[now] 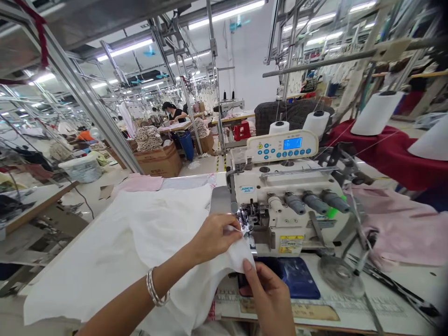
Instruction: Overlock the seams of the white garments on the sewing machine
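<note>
White fabric [164,228] lies spread over the table on the left and runs up to the needle area of a white overlock sewing machine [245,177]. Close to the presser foot, my left hand [217,237] pinches the fabric's edge between thumb and fingers. A silver bangle circles that wrist. Lower and to the right, my right hand [268,291] grips the same fabric near its edge, thumb on top. A short stretch of cloth hangs between the two hands. The needle itself is too small to make out.
A blue pad [301,278] lies before the machine, with a measuring strip along the table's front. Pink fabric [413,224] and long dark tweezers [395,284] are at right. White thread cones [378,113] stand behind. Farther back, a person [174,112] sits near a cardboard box [159,159].
</note>
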Demonstrator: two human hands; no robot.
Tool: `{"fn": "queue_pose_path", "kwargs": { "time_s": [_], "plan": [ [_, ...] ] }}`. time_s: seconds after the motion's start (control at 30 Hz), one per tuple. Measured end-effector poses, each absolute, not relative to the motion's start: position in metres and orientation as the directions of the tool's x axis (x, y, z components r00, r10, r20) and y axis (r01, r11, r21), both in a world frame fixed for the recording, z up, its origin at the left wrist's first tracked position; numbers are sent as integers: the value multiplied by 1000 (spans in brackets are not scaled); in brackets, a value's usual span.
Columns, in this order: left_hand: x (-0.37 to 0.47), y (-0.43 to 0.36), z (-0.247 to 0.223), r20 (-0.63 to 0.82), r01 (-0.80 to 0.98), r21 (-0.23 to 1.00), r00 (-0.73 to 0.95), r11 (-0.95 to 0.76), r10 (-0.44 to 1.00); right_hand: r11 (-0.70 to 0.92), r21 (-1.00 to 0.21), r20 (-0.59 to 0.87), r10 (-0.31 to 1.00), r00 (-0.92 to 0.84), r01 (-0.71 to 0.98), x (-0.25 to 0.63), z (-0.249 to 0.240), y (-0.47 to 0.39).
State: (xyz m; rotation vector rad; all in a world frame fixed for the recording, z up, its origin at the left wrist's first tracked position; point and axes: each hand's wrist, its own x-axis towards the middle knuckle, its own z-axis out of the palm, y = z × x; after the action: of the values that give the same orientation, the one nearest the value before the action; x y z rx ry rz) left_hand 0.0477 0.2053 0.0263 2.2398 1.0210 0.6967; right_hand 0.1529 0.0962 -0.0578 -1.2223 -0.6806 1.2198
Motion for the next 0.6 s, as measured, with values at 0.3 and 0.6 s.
{"fn": "queue_pose_path", "kwargs": {
  "time_s": [0.3,0.6],
  "plan": [
    [28,189,32,116,628,658,460,-415,880,68,-952,-45,932,359,-297,127,-90,87],
    [28,190,32,119,641,621,490,-450,863,81,-946,-41,932,361,-315,124,-96,86]
  ]
}}
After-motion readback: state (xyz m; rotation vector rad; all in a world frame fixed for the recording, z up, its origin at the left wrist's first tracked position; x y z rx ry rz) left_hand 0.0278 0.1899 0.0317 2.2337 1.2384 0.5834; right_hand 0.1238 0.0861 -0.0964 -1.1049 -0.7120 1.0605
